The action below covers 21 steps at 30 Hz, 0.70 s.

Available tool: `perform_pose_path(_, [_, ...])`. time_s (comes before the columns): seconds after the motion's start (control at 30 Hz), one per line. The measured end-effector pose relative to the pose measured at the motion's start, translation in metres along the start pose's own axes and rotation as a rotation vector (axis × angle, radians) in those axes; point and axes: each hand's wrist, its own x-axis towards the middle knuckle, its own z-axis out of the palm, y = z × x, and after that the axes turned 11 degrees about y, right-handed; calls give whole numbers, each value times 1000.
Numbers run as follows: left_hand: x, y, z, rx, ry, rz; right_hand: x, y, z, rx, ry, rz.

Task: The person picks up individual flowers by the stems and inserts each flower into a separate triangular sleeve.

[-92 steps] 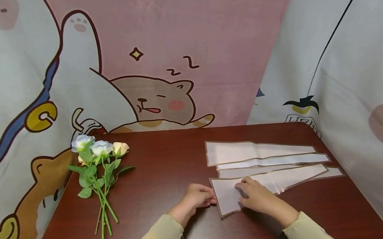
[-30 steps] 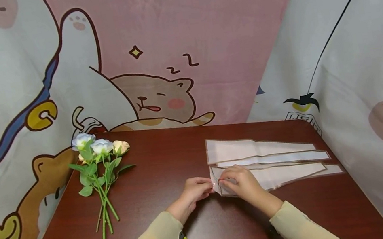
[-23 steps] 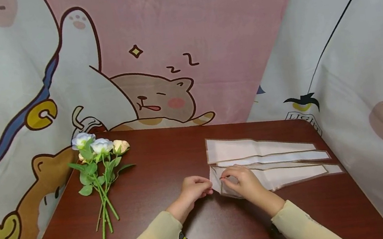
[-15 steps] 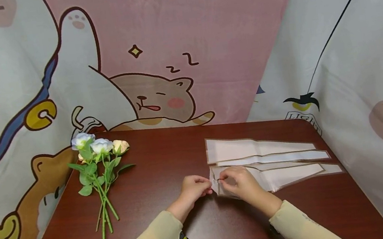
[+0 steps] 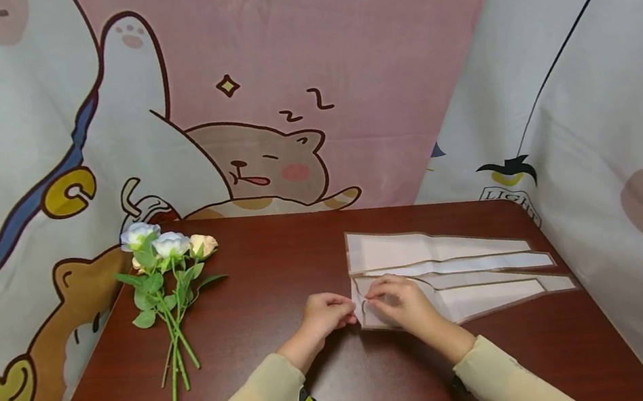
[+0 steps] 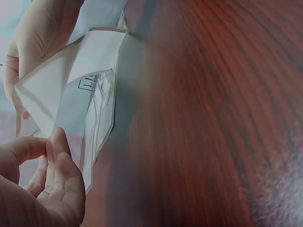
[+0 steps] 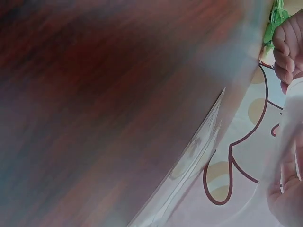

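A translucent flower sleeve (image 5: 484,302) with brown edging lies nearest me on the table, its wide end to the left. My left hand (image 5: 324,315) pinches the lower layer at that end between thumb and fingers. With thumb and forefinger, my right hand (image 5: 405,302) pinches the upper layer's edge a short way to the right. In the left wrist view the sleeve's mouth (image 6: 102,49) gapes, the upper layer lifted and curled back by the right hand (image 6: 42,35). The left fingers (image 6: 68,182) are close to the sheet's edge.
More flower sleeves (image 5: 420,246) lie in overlapping rows behind the held one. On the left side rests a bunch of pale blue and cream artificial roses (image 5: 170,246) with green stems. A printed cloth (image 5: 378,76) borders the brown table (image 5: 268,263) at the back and sides.
The near sleeve has shifted away from me and its wide end, flat at first, now has its layers parted. My right hand went from resting on it to pinching the upper layer.
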Motion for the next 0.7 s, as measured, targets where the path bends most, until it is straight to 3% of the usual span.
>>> perform_pose_path(0.23, [0, 2, -1, -7, 3, 5, 3, 0, -1, 25, 15, -81])
perform_pose_path(0.63, [0, 1, -10, 3, 23, 37, 6, 0, -6, 45, 52, -15])
perform_pose_path(0.7, [0, 0, -11, 10, 29, 19, 7, 1, -7, 21, 45, -11])
